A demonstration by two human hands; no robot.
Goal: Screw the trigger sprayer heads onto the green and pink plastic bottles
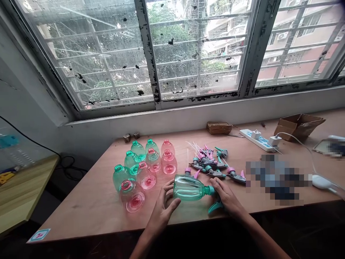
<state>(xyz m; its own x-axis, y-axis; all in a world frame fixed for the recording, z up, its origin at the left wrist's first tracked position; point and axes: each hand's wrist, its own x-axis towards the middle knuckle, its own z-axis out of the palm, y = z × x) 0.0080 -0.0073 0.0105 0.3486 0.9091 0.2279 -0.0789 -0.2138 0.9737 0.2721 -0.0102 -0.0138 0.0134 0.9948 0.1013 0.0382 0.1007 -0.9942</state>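
Observation:
A clear green spray bottle [188, 187] lies on its side in the air above the table's front edge. My left hand [165, 203] is curled around its base, thumb below and fingers behind. At the neck, my right hand [226, 196] grips a trigger spray head whose teal trigger [215, 207] points down; the fingers hide most of its body. The spray head meets the bottle's mouth, but how tightly it sits cannot be seen. Left of my hands stand open green bottles [121, 177] and pink bottles [134, 199]. Behind the held bottle lies a pile of spray heads [208, 162].
On the wooden table [88, 201], a power strip [257, 140] with plugs and a cable lies at the back right, near an open cardboard box [299, 126]. A small brown box [219, 127] rests by the wall. Blurred items lie at right.

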